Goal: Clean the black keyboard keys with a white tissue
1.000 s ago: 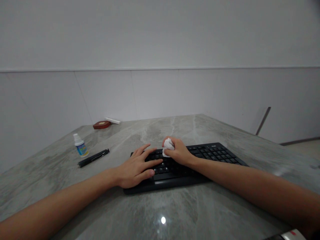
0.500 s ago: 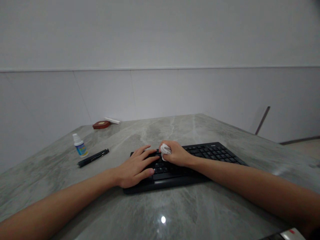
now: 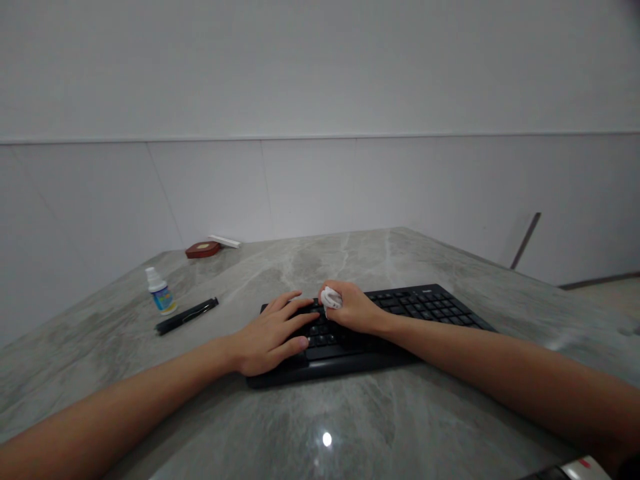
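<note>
Wiping step apparently in hand: black keyboard (image 3: 345, 357) on table (image 3: 280, 427) seemingly steadied by left hand (image 3: 273, 337), fingers spread; white wad (image 3: 331, 299) pinched in right hand's (image 3: 355, 309) fingers; light, even key pressure likely needed next.

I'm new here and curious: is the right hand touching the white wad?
Touching: the head view shows the right hand curled around the white wad.
</note>
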Demonstrator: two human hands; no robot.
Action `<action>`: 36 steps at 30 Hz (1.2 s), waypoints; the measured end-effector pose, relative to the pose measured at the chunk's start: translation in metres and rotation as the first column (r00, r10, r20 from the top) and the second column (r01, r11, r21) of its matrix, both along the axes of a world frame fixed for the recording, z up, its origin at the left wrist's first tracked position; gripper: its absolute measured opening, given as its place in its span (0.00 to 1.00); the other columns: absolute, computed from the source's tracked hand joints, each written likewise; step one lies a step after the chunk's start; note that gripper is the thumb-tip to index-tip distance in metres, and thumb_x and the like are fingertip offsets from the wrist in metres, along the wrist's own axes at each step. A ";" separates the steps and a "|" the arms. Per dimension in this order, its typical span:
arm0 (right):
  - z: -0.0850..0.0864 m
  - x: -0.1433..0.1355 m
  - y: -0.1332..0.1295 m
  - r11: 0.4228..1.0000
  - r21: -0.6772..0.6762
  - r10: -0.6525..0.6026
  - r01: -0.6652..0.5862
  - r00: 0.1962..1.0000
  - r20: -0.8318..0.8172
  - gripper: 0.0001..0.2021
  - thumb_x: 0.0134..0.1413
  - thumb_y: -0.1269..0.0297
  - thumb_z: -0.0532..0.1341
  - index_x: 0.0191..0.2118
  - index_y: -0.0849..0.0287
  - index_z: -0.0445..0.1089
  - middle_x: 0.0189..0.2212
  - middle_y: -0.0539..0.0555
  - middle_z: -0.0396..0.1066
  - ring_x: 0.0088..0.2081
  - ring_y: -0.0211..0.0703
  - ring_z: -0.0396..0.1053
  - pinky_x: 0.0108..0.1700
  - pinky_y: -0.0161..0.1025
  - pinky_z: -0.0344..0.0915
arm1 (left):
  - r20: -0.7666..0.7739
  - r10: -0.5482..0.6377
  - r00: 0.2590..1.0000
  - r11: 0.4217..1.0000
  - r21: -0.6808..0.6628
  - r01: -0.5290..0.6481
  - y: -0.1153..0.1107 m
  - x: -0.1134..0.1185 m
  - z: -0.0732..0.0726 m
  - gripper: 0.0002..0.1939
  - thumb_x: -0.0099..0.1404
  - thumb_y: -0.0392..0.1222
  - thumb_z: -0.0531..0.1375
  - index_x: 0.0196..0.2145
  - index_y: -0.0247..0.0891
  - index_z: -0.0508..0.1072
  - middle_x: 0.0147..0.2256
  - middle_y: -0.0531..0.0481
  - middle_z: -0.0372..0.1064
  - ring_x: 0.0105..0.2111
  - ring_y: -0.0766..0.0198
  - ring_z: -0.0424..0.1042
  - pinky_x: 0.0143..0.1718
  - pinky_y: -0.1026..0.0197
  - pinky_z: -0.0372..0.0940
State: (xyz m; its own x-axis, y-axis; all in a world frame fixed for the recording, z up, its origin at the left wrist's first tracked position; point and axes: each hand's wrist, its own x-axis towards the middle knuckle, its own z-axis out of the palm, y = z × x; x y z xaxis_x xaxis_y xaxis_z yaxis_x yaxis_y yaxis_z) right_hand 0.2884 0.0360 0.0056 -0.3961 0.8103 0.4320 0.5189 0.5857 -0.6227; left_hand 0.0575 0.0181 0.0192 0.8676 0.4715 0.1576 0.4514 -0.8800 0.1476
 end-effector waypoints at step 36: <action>0.002 -0.002 -0.002 1.000 -0.008 0.000 0.000 0.999 0.046 0.07 0.39 0.75 0.57 0.29 0.60 0.67 0.23 0.46 0.66 0.26 0.36 0.63 0.29 0.31 0.55 | 0.005 -0.009 1.000 1.000 0.017 0.009 0.001 0.000 -0.002 0.25 0.73 0.52 0.45 0.64 0.43 0.55 0.65 0.45 0.47 0.65 0.46 0.43 0.63 0.39 0.47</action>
State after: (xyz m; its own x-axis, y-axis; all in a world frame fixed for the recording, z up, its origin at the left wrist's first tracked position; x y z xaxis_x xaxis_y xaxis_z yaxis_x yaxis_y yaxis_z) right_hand 0.2867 0.0338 0.0076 -0.4155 0.8136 0.4068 0.5470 0.5808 -0.6029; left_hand 0.0576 0.0193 0.0176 0.8708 0.4611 0.1705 0.4429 -0.8864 0.1348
